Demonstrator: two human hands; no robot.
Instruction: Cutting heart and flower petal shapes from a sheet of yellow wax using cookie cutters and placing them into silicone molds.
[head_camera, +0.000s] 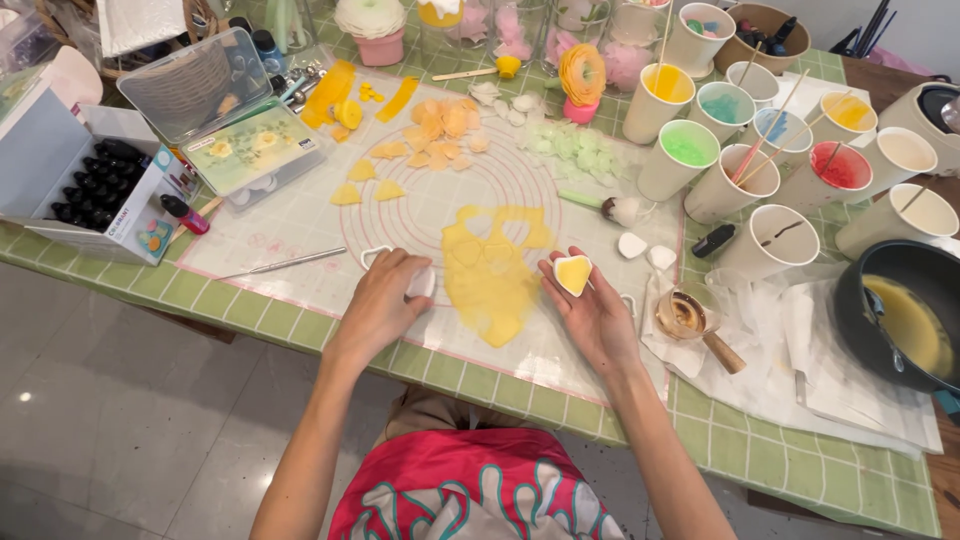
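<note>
- Head view: we look down on a green checked table (800, 455) bearing a translucent mat (300, 215), with cups of coloured wax (690, 150) at the back and a black pot (905, 315) far to the right.
- Our left hand (385, 300) presses closed over a white cutter (422, 282), just left of the yellow sheet (490, 280).
- Our right hand (590, 300), just right of the sheet, lies palm up, fingers loosely curled, cradling a second cutter (573, 273) filled with a yellow piece.
- We judge the step to be petal cutting; the piece next needs pushing out gently, unbent.
- Cut petals (440, 130) lie beyond both hands.
</note>
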